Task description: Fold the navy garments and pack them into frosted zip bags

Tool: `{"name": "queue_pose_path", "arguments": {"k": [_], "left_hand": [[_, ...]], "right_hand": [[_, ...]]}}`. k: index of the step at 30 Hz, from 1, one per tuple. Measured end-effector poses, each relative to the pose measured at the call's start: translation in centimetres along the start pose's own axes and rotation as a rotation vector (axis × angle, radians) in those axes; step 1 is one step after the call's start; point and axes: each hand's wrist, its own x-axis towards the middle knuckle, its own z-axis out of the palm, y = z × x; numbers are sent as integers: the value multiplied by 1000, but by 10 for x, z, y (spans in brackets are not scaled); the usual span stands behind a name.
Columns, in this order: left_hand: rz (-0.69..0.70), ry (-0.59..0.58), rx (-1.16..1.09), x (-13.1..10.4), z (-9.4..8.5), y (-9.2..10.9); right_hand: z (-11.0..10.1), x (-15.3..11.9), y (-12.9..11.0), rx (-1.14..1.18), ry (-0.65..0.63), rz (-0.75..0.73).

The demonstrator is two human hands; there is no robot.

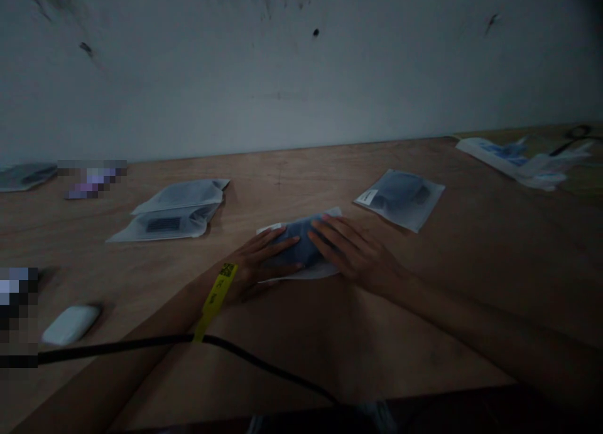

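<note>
Before me on the wooden table lies a frosted plastic bag [301, 249] with something dark inside; what it is I cannot make out. My left hand [261, 258] rests on the bag's left part, fingers stretched out and apart. From the right, my right hand [351, 249] lies over the other end with its fingers extended flat. Both palms press down rather than grip. Another frosted bag with a white label [399, 198] lies to the right of my hands. Left of them are two overlapping bags [174, 211] with dark contents.
A white rounded case [71, 325] sits at the near left. A black cable [254, 362] with a yellow tag [215, 302] crosses the foreground. Clear and blue plastic packaging [522, 161] lies far right. Another bag [26, 176] is far left. Behind the table [471, 283] stands a wall [301, 95].
</note>
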Motion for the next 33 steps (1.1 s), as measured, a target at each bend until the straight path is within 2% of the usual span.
{"name": "queue_pose_path", "arguments": {"k": [4,8,12,15,18,21,23,27,30,33], "left_hand": [[32,-15,-20,4,0,9],[-23,4,-78,1,1,5],[-184,75,-63,-2,3,3],[-295,51,-41,-4,5,3],[-317,-24,-45,-5,6,1],[-286,-88,-56,-5,7,-2],[-271,-105,-64,-4,8,-4],[-276,-95,-69,-3,9,-6],[-279,-101,-68,-3,9,-6],[-281,-100,-76,-3,9,-5]], "right_hand": [[5,1,-4,34,-72,25],[2,-3,6,50,56,-55],[-9,-5,28,60,125,-41],[-11,-17,55,2,137,102],[-3,-39,87,-53,127,291],[12,-61,113,-109,-8,454],[21,-70,123,-110,-73,506],[28,-70,122,-68,-117,562],[23,-62,112,-73,-141,629],[16,-53,99,-91,-160,636]]}}
